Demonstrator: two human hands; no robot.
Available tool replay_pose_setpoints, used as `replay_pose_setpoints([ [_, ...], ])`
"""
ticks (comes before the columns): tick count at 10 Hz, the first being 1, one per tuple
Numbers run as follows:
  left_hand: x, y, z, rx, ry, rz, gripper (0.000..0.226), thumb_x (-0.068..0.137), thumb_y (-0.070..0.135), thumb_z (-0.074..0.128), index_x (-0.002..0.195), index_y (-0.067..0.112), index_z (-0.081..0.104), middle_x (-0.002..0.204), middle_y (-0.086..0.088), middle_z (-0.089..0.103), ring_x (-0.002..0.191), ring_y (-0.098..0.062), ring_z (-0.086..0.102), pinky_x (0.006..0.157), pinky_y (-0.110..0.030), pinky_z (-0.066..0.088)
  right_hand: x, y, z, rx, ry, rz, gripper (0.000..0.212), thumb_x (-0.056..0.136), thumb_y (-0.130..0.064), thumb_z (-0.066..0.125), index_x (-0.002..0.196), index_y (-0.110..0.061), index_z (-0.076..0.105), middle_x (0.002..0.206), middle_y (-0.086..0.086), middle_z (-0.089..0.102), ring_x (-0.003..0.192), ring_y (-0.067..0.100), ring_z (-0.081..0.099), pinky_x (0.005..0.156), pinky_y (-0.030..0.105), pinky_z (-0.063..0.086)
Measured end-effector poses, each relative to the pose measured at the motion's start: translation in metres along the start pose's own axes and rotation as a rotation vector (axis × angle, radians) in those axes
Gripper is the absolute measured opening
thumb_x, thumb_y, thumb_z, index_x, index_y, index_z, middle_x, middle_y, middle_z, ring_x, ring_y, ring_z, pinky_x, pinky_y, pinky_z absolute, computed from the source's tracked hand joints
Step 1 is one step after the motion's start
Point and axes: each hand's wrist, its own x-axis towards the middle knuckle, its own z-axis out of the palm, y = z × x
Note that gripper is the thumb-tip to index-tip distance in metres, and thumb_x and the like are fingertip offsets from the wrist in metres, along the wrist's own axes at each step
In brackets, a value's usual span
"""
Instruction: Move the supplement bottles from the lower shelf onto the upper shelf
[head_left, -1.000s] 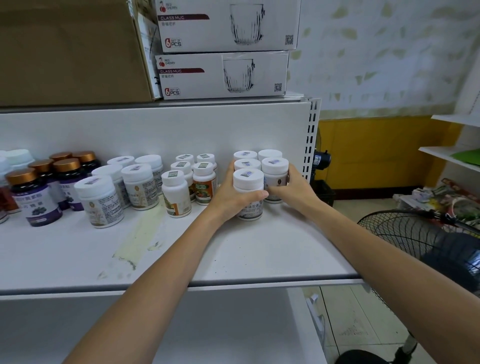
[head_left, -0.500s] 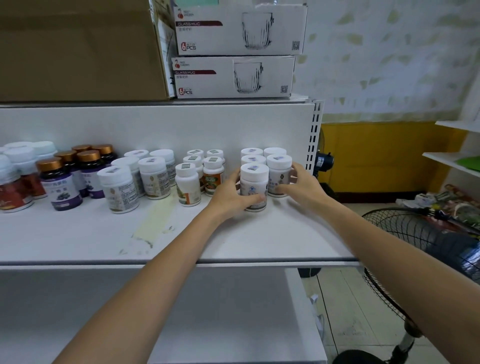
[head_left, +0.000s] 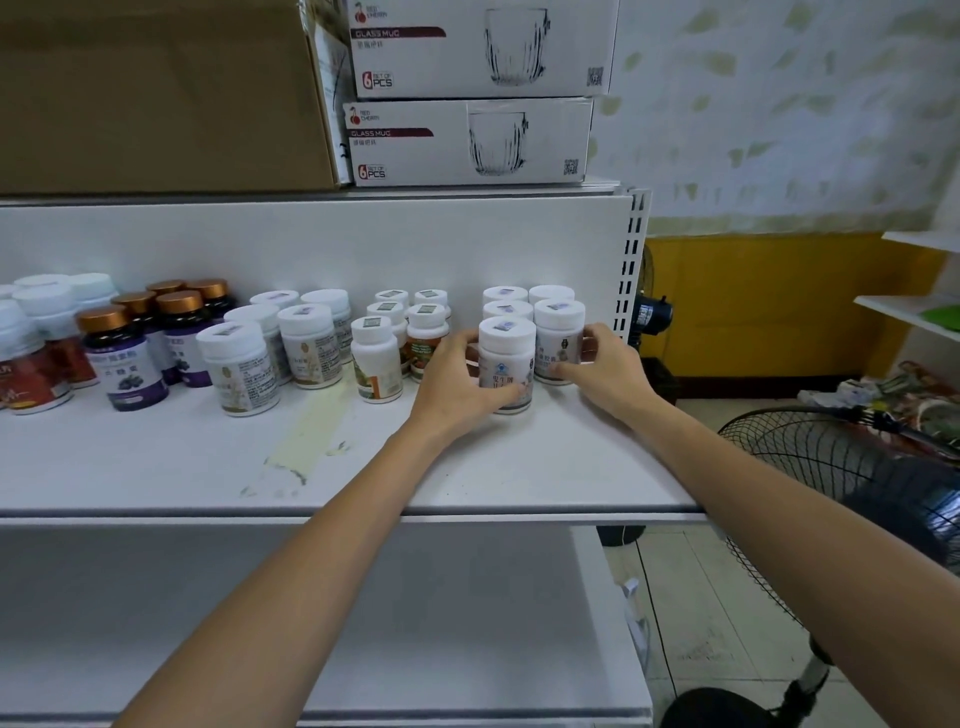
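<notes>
Several white-capped supplement bottles stand in a cluster at the right end of the upper shelf (head_left: 519, 478). My left hand (head_left: 457, 384) grips the front bottle (head_left: 506, 358) of that cluster, thumb across its label. My right hand (head_left: 605, 369) holds the bottle behind and to the right (head_left: 558, 343), fingers curled round its right side. Both bottles stand upright on the shelf. The lower shelf (head_left: 415, 649) shows no bottles in the part I can see.
More bottles line the shelf leftward: small white ones (head_left: 376, 358), larger white ones (head_left: 239, 369), purple gold-capped ones (head_left: 124, 358), red ones (head_left: 31, 369). Glass mug boxes (head_left: 467, 140) and a cardboard box (head_left: 156, 93) sit above. A floor fan (head_left: 841, 478) stands right.
Both hands stay on the same two bottles. The view has tilted down slightly, so the shelf sits higher in the frame; my left thumb has shifted across the front bottle's label.
</notes>
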Motion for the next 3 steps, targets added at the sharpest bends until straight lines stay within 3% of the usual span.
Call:
replay_pose_setpoints([
  [1, -0.0005, -0.0006, -0.0002, 0.006, 0.015, 0.005, 0.064, 0.063, 0.025, 0.084, 0.117, 0.013, 0.051, 0.114, -0.001, 0.059, 0.092, -0.012, 0.056, 0.062, -0.007, 0.039, 0.0003, 0.0008, -0.0004, 0.009, -0.005, 0.022, 0.049, 0.078, -0.025, 0.074, 0.118, -0.009, 0.051, 0.116, 0.006, 0.060, 0.095, 0.014, 0.052, 0.080, 0.026, 0.040],
  [2, -0.0009, 0.0004, -0.0022, -0.004, 0.001, 0.006, 0.070, 0.064, 0.026, 0.084, 0.122, 0.014, 0.046, 0.116, 0.002, 0.056, 0.096, -0.011, 0.055, 0.068, -0.008, 0.039, -0.0016, 0.0016, -0.0003, 0.007, 0.005, 0.007, 0.047, 0.079, -0.023, 0.072, 0.119, -0.009, 0.050, 0.117, 0.006, 0.060, 0.095, 0.014, 0.051, 0.080, 0.025, 0.039],
  [3, -0.0053, 0.0017, -0.0064, -0.021, -0.022, -0.032, 0.083, 0.065, 0.028, 0.083, 0.133, 0.014, 0.038, 0.123, 0.002, 0.052, 0.104, -0.012, 0.053, 0.085, -0.022, 0.040, -0.0066, -0.0048, -0.0013, 0.074, 0.046, 0.046, 0.057, 0.080, -0.020, 0.070, 0.130, -0.008, 0.043, 0.124, 0.007, 0.054, 0.103, 0.015, 0.049, 0.083, 0.024, 0.037],
])
